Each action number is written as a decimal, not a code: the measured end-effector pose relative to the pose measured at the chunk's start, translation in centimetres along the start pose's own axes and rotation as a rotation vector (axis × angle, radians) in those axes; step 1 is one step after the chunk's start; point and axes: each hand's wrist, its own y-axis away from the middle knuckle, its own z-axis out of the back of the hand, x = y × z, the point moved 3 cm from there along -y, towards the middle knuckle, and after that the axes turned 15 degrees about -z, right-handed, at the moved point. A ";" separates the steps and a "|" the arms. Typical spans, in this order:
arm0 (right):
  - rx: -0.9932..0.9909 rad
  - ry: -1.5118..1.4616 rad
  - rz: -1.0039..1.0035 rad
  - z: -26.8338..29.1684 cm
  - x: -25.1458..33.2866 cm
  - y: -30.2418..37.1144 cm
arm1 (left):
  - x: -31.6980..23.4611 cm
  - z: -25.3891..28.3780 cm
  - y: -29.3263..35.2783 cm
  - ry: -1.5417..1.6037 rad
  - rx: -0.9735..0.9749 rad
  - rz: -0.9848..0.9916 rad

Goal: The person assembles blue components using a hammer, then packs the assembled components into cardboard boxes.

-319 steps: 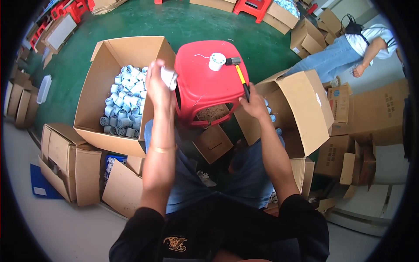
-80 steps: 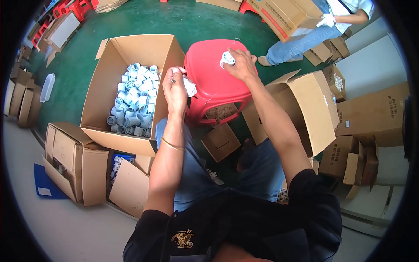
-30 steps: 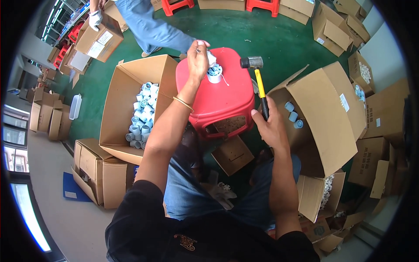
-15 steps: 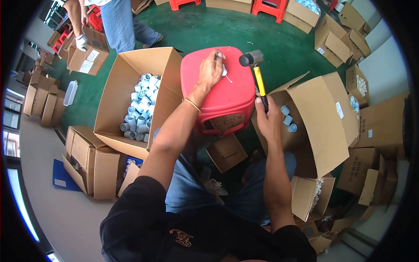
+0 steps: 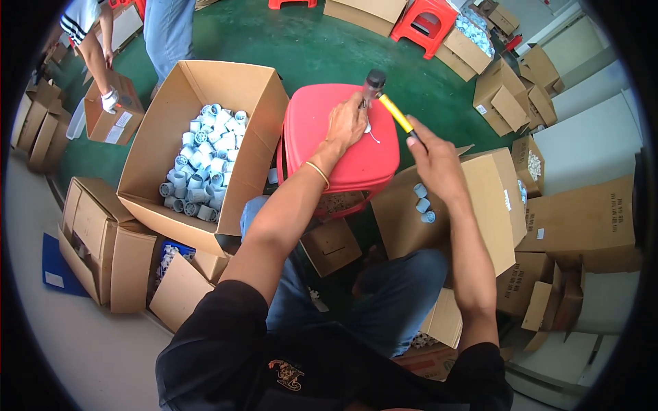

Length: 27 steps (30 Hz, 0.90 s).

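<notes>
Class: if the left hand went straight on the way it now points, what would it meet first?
Probably the mallet head, though depth is unclear and the left hand might pass beneath it.

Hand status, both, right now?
Left hand: curled at a small white part over the red stool; can't tell if its grip is closed on it.
Right hand: closed, holding the hammer by its handle.

The left hand mostly hides a white piece.

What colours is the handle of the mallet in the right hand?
The mallet handle is yellow and black, best seen in the head view.
</notes>
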 end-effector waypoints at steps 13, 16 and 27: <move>0.001 -0.032 -0.163 1.0 0.7 1.3 | 0.0 -0.7 -0.3 -0.011 0.022 -0.020; -0.187 -0.148 -0.024 3.7 1.9 1.4 | 0.4 -0.4 0.0 0.003 -0.024 -0.070; 0.033 0.111 -0.031 -1.2 -1.6 -0.4 | 1.4 -0.8 -0.4 -0.077 0.088 -0.051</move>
